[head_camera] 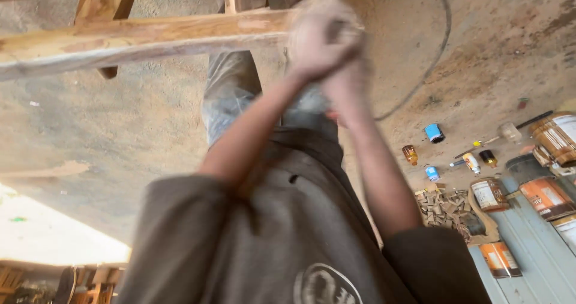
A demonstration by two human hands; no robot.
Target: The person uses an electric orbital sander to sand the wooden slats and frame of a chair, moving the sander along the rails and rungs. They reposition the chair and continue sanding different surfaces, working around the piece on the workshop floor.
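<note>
Both hands meet at the end of a pale wooden rail (144,37) of a furniture frame. The left hand (315,43) wraps over the right hand (345,79); motion blur hides what the fingers grip. On the dirt floor (120,136) stand closed paint cans (489,194), small bottles (410,154) and a heap of wood offcuts (443,208).
</note>
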